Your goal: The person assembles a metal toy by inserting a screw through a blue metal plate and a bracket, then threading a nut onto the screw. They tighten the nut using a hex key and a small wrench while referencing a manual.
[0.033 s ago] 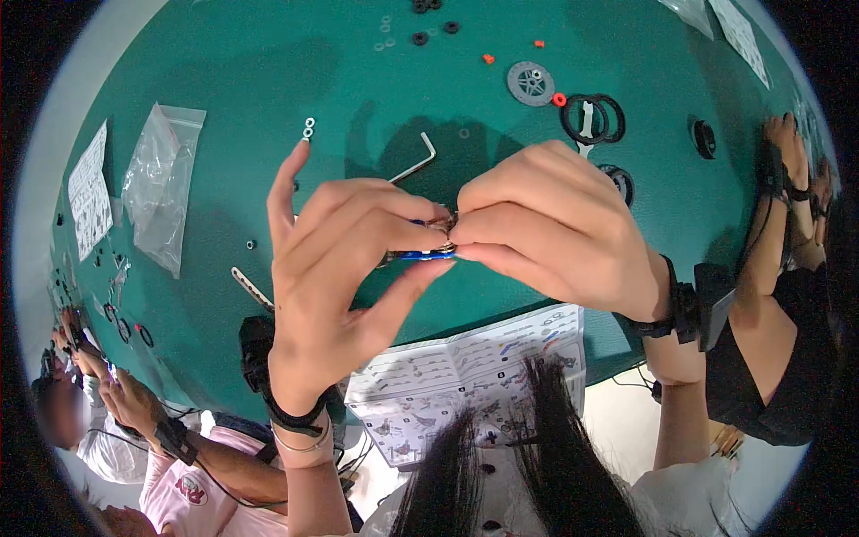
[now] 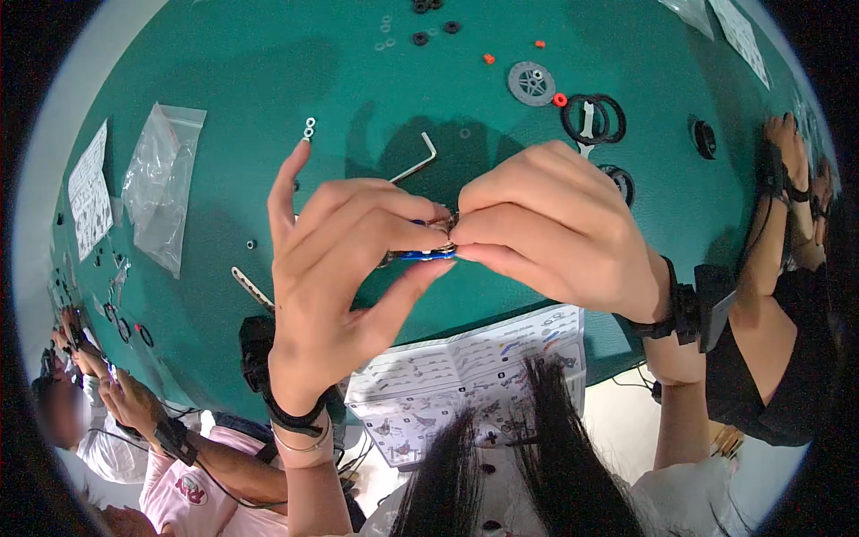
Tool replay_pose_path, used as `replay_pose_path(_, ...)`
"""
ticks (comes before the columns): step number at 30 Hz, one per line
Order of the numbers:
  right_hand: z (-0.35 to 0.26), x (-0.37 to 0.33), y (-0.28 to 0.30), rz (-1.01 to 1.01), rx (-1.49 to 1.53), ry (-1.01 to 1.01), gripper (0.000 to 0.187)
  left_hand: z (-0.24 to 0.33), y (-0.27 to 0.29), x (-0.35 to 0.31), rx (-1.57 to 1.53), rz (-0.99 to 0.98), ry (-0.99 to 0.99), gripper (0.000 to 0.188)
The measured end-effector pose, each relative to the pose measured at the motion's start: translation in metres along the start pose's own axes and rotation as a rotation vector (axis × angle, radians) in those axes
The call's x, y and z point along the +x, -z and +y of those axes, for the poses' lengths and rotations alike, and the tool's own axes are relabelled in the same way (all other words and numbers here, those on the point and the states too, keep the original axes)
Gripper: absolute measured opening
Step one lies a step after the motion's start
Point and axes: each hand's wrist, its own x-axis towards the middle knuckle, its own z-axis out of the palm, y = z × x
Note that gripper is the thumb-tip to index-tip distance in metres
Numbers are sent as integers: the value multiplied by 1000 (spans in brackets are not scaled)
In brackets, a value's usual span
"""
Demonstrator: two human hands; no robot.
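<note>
Nearest, a manual (image 2: 474, 376) lies open at the table (image 2: 268, 72) edge. Above it the left hand (image 2: 335, 277) and right hand (image 2: 555, 237) both pinch one small blue part (image 2: 428, 255), held in mid-air (metal bits at its top). Beyond lie a hex key (image 2: 416, 164), rings (image 2: 598, 118), a grey wheel (image 2: 531, 83): loose pieces suggest assembly is far from finished.

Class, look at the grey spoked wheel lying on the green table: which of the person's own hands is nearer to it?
Right. The right hand sits just below the grey spoked wheel; the left hand is farther off, down and to the left. Both pinch a small blue part.
</note>
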Motion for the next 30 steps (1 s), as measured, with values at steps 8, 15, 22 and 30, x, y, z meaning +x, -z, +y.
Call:
replay_pose_path(8, 0, 1, 0, 2, -5, -8, 26, 0, 2, 2, 15, -24, 10, 24)
replay_pose_path(15, 1, -1, 0, -1, -24, 11, 25, 1, 5, 2, 50, -50, 23, 25)
replay_pose_path(22, 2, -1, -2, 6, 3, -1, 25, 0, 5, 3, 69, -37, 17, 23)
replay_pose_path(30, 2, -2, -9, 54, -22, 20, 20, 0, 3, 1, 94, -22, -37, 20)
